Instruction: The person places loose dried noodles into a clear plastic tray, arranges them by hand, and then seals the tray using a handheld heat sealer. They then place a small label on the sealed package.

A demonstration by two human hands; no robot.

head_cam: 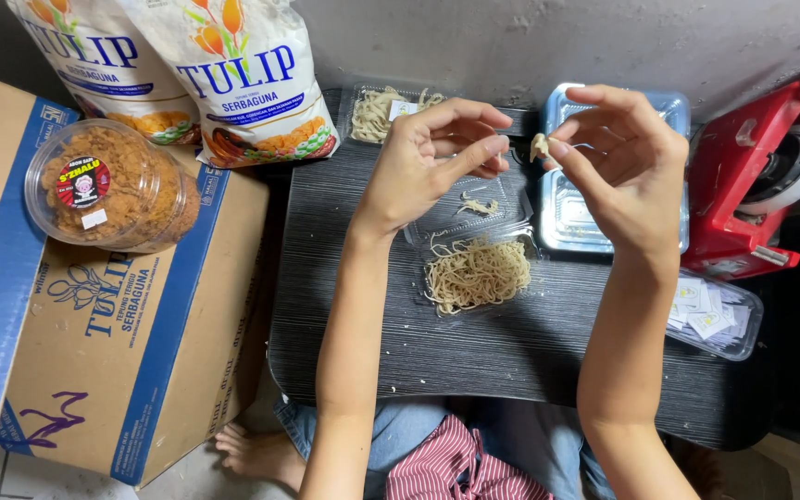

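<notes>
Overhead, two hands point(530, 153) pinch one noodle bit point(540, 145); two flour bags point(187, 69).

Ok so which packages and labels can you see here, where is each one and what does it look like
Two white plastic flour bags, top left, blue lettering, orange flower print.
Brown cardboard box, left, blue bands and print.
Round clear plastic jar on the box, brown flakes inside, round red-and-black label.
Clear plastic tray of small white-and-yellow paper labels, right of the black table.
</notes>
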